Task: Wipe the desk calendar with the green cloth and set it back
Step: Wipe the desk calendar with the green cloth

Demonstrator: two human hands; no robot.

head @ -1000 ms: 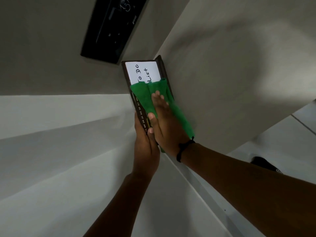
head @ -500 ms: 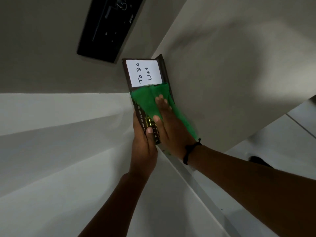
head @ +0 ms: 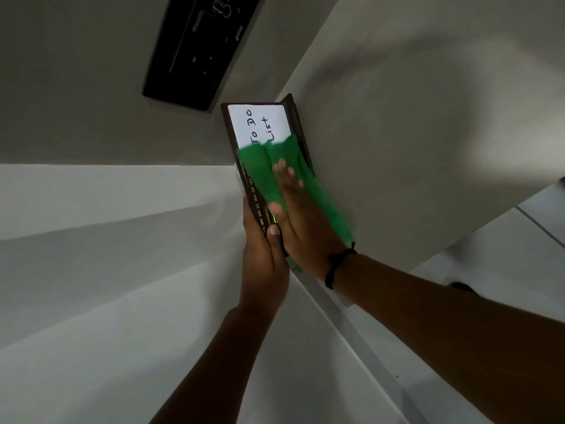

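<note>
The desk calendar (head: 260, 123) is a dark-framed board with a white card reading "To Do List", held up in the air in front of me. My left hand (head: 264, 255) grips its lower edge, thumb on the front. My right hand (head: 301, 215) lies flat on the calendar's face and presses the green cloth (head: 266, 169) against it. The cloth covers the lower half of the card and hangs down past my right wrist. A black band circles that wrist.
A black rectangular device (head: 198, 47) lies on the grey surface beyond the calendar. A pale grey wall or panel (head: 412, 133) stands to the right, white surfaces (head: 107, 255) to the left. Tiled floor (head: 535, 224) shows at far right.
My right hand slid the cloth down the calendar's face and then back up toward the card. My left hand kept its hold on the calendar.
</note>
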